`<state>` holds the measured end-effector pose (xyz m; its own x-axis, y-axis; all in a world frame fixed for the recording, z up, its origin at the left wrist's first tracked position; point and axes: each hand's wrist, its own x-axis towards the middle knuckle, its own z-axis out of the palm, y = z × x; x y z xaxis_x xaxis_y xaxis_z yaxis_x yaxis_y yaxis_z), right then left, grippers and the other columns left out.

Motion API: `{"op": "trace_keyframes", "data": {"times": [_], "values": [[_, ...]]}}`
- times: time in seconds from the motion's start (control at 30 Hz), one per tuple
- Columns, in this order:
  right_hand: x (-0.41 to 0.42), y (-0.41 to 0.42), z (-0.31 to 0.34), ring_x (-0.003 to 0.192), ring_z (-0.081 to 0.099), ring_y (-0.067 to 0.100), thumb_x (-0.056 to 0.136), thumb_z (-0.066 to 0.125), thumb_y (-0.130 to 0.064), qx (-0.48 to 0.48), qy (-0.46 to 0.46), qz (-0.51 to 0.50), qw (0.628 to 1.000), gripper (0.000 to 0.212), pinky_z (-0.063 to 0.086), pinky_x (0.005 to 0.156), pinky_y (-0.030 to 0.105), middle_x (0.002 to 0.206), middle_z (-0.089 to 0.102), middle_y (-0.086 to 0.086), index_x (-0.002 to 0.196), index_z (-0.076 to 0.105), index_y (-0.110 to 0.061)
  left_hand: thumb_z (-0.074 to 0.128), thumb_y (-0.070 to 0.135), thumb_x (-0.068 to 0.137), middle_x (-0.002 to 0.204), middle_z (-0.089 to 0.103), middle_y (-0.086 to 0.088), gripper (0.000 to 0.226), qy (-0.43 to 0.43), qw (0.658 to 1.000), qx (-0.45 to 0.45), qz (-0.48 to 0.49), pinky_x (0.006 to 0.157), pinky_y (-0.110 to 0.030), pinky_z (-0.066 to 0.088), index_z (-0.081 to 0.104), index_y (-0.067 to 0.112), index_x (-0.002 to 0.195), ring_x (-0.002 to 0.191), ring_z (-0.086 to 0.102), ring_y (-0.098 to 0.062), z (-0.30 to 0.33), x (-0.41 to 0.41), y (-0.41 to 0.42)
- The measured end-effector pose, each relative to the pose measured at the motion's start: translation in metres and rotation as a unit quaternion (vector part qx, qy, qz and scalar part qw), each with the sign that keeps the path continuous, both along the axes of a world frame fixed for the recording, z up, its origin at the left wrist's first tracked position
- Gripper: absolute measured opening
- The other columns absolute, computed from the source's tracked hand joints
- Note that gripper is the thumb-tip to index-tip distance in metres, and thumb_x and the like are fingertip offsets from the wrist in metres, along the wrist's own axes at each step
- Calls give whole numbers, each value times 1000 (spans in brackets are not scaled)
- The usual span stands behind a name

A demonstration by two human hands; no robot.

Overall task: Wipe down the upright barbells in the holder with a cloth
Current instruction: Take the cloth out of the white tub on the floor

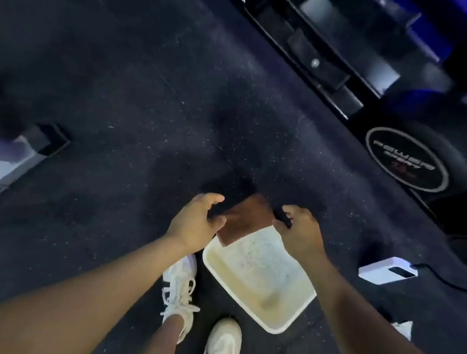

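Both forearms reached out ahead of me, and below them my white shoes [180, 292] stood on the dark speckled floor [117, 100] beside a cream basin [257, 273]. My left hand [194, 222] and right hand [298, 232] each held an edge of the brown cloth [246, 219], the grip of both pinched on it so it hung spread between them, above the far end of the basin. Whether the cloth was wet I couldn't tell. No upright barbells or holder showed from where I looked; only a black rack [318, 53] ran along the far side, with a heavy dumbbell [420, 161] resting at its foot, and a white power bank [387, 270] lay on the floor to my right. By my reckoning I was getting the cloth ready, with the wiping itself not yet begun. Next I'd need to gather the cloth into one hand, turn toward the holder, and wrap it round a bar
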<state>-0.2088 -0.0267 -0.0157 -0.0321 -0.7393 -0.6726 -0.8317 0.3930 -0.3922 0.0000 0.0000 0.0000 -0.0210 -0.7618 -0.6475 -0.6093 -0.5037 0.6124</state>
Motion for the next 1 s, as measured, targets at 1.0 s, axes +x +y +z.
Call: {"op": "trace_keyframes", "data": {"times": [1.0], "values": [[133,-67,134,99,57,20,74,76,-10,-152,-145,101,972,31,45,82,29,99,64,-3,99,63,-22,63,18,90,129,49,-5,47,-18,986,-85,139,94,-20,35,47,13,135,119,50,-18,131,84,-32]]}}
